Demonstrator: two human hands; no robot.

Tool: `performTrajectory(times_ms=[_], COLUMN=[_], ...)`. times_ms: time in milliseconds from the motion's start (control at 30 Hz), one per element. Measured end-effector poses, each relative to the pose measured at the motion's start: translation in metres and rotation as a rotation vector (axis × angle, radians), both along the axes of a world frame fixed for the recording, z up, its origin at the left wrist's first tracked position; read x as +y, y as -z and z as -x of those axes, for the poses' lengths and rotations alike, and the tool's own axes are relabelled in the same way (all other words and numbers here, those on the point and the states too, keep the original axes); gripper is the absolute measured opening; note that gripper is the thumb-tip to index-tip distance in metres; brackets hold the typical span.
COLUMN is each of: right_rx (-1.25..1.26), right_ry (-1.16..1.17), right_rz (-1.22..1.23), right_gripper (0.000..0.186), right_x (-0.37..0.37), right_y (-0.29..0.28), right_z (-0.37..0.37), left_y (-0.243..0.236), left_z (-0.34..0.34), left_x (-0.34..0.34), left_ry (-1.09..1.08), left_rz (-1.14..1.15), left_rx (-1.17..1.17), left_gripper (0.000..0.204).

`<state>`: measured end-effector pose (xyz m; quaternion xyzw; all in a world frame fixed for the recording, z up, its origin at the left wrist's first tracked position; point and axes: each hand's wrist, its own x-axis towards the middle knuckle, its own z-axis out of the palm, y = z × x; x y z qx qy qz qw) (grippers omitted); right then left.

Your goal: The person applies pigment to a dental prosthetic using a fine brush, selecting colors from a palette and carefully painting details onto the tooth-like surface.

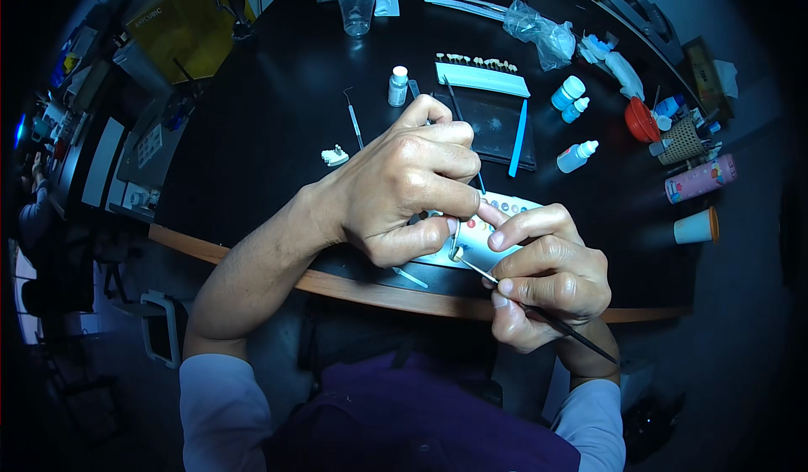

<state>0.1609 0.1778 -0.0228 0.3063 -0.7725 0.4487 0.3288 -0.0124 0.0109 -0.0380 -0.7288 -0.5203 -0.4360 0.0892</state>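
My left hand [412,169] is closed around a thin metal holder [455,238], most of it hidden by the fingers. At its end sits a small pale tooth crown [457,254]. In my right hand [551,274] is a fine brush [581,337] with a dark handle, its tip at the crown. Below both hands lies a white palette [438,258] with several coloured dots, partly covered by them. Another slim dark brush [455,102] passes behind my left hand; whether it rests on the table or is held, I cannot tell.
Beyond the hands are a white rack [481,80] with several tooth pieces, a dark tile [497,127], a blue stick [518,140] and a small bottle [397,87]. A dental model [334,156] and a probe [354,120] lie left. Dropper bottles [576,156] and a cup [696,226] stand right.
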Motion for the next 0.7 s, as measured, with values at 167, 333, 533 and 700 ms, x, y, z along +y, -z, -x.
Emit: performTrajectory(times_ms=[167, 333, 533, 700], right_rx=[0.012, -0.004, -0.049, -0.059], right_ry=[-0.008, 0.001, -0.038, -0.036], right_rz=[0.015, -0.006, 0.023, 0.020], right_gripper=[0.016, 0.015, 0.014, 0.014], right_x=[-0.0007, -0.0017, 0.0019, 0.0029], right_y=[0.0004, -0.0001, -0.0014, -0.0036], right_z=[-0.0002, -0.0020, -0.0036, -0.0036], left_y=[0.0027, 0.0041, 0.0026, -0.0043], left_z=[-0.0005, -0.0020, -0.0012, 0.0006], left_x=[0.0014, 0.0024, 0.0013, -0.0028], left_ry=[0.008, -0.010, -0.007, 0.005], left_rz=[-0.032, -0.062, -0.060, 0.018], left_rx=[-0.029, -0.037, -0.015, 0.013], left_gripper=[0.026, 0.029, 0.030, 0.028])
